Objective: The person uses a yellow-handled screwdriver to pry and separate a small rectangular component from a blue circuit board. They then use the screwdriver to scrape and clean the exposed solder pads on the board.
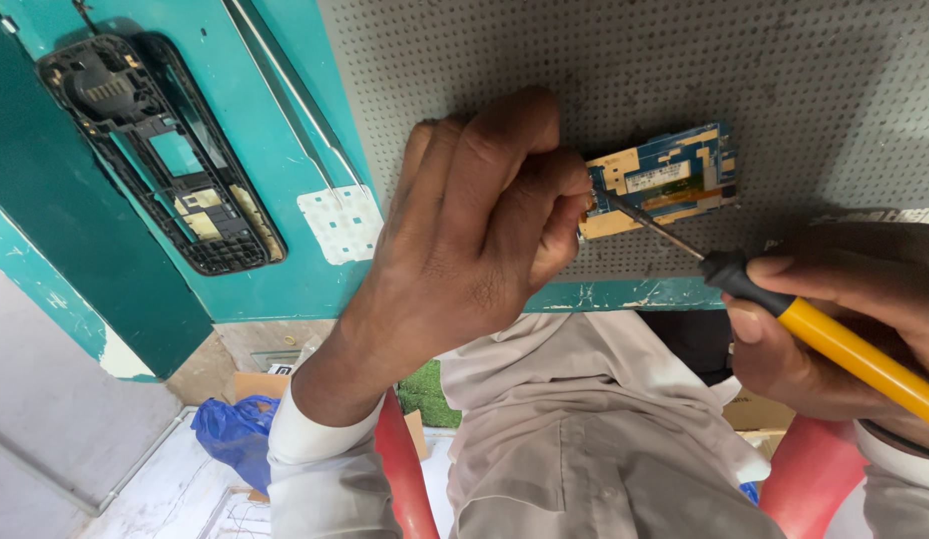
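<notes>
With the black phone frame [160,160] and white keypad sheet [341,222] already set aside on the teal bench [285,110], the left hand [474,220] pinches the blue circuit board [664,180] on the grey mat [784,80] while the right hand [844,319], closed around a yellow-handled screwdriver [784,304], works its tip at the board's left edge, so disassembly seems well advanced.

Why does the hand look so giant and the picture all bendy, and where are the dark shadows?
Head view: the wide lens bulges the close left hand; soft shadow lies under it and around the right hand on the grey dotted mat; the blue-and-tan circuit board and yellow-handled screwdriver look sharp; the black phone frame bends near the edge; no strong glare.
</notes>
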